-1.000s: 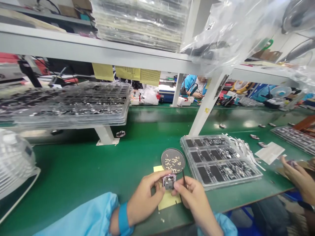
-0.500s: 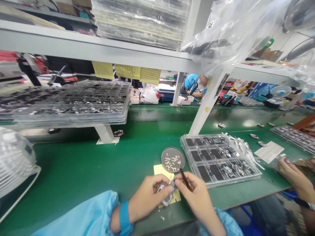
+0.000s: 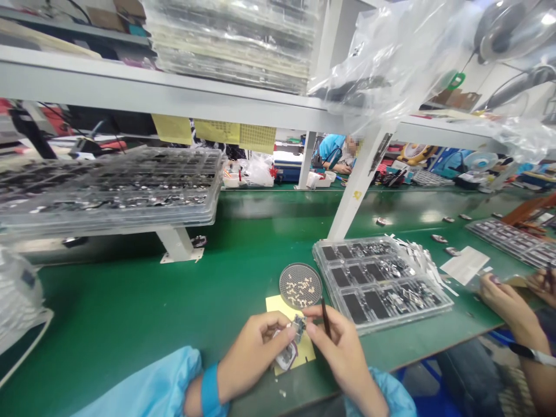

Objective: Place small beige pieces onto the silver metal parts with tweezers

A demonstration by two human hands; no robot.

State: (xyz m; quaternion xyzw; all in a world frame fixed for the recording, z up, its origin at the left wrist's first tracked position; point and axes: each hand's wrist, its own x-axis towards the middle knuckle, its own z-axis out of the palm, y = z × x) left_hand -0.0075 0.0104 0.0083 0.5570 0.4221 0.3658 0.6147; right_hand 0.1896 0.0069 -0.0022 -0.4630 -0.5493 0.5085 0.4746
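My left hand [image 3: 256, 350] is closed around a small rounded housing [image 3: 286, 357] with a pale face and dark reddish edge. At its thumb and fingertips is a small silvery circuit board [image 3: 299, 328]. My right hand [image 3: 343, 350] has its thumb and forefinger at the board's right edge; whether they touch it I cannot tell. A slim black stick-like tool [image 3: 325, 317] is held in that hand, pointing up, its lower part hidden by the fingers. Under the hands lies a yellow paper [image 3: 308, 352]. Just beyond is a round grey mesh dish [image 3: 283, 292] with small beige pieces.
A clear compartment tray [image 3: 360, 327] of dark screens and metal parts stands right of the dish, with white strips beside it. Another person's hands [image 3: 506, 301] work at far right. A shelf post [image 3: 354, 197], stacked trays [image 3: 108, 217] and a white fan [image 3: 19, 301] surround the green bench.
The view has shifted slightly. The circuit board has turned to show more of its face, and my right fingertips have parted a little. The black tool now stands more upright.
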